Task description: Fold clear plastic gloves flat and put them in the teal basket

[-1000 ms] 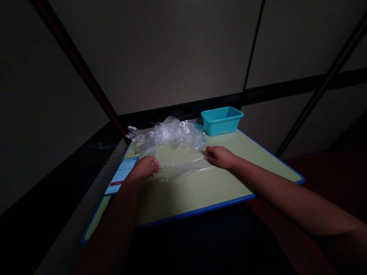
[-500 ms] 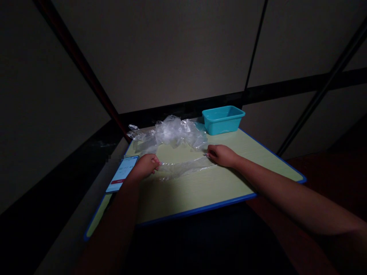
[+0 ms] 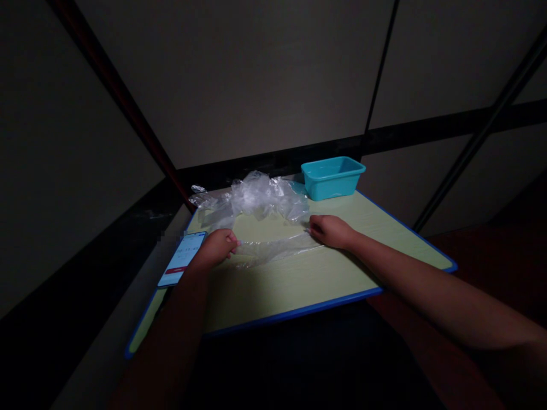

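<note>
A clear plastic bag [image 3: 273, 250] is stretched sideways, low over the yellow table [image 3: 299, 290]. Its left end is pinched in my left hand [image 3: 219, 247], and its right end is between the closed fingers of my right hand [image 3: 330, 230]. Behind my hands lies a crumpled heap of clear plastic bags [image 3: 260, 196], spread along the table's far side.
A turquoise basket [image 3: 332, 188] stands at the far right of the table, beside the heap. A lit phone [image 3: 177, 267] lies at the left edge, partly behind my left forearm. Dark-striped panels rise behind the table.
The stretched plastic between my hands has shifted very slightly in its folds. Both hands keep nearly the same place and grip.
</note>
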`<state>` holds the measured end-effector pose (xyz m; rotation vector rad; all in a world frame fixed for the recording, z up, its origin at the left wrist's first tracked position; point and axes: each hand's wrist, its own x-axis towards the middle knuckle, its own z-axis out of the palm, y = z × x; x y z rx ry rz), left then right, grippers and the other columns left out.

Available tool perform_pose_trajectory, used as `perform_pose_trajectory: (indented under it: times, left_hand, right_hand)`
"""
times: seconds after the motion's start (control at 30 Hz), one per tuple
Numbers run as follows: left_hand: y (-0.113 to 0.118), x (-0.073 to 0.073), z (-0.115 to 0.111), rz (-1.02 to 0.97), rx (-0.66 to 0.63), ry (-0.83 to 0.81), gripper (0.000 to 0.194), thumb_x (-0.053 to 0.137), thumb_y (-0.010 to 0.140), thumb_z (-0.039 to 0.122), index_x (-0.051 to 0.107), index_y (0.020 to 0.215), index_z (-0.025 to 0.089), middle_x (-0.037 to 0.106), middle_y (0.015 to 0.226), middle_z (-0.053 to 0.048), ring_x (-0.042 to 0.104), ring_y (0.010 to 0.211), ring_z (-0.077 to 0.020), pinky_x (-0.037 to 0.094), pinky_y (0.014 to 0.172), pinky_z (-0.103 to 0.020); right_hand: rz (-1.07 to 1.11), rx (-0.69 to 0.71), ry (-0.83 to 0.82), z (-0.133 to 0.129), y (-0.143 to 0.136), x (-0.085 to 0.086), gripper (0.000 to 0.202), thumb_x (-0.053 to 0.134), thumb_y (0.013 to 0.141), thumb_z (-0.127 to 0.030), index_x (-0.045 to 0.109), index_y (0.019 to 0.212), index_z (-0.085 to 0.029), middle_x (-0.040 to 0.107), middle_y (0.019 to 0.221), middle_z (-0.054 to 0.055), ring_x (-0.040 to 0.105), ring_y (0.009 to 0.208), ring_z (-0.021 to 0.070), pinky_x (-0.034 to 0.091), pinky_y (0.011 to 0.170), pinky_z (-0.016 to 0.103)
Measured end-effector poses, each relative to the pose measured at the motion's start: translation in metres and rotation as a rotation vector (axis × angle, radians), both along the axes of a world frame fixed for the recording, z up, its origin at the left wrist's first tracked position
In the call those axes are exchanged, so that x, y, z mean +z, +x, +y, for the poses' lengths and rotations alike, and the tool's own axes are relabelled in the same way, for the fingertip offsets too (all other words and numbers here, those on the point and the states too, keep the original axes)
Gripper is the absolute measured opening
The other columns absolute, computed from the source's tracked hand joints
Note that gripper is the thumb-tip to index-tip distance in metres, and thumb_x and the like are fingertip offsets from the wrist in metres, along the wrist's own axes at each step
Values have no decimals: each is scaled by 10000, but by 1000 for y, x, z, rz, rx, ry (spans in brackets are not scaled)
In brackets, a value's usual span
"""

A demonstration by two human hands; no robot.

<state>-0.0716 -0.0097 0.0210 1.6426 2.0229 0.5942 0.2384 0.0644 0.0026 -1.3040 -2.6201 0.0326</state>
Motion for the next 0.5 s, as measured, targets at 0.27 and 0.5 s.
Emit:
perform_pose_trajectory:
  times: [0.27,0.5]
  left_hand:
    - [-1,-2,1,29,-8,15,133,538,702,273,509,607,185,563,542,18,489,446,-109,336,456,-219]
    - [-3,-6,3,19,-7,29,105,536,690,260,520,625,180,581,563,7,503,471,-117,347,468,-226]
  right_hand:
    - [-48,-12,22,-1,-1,1,212,441,868,-345,575,868,-181,664,818,84,566,675,182,275,571,269]
    - [-23,-55,66,0,0,2,135,455,851,-262,541,914,-177,652,950,98,590,784,206,316,639,275]
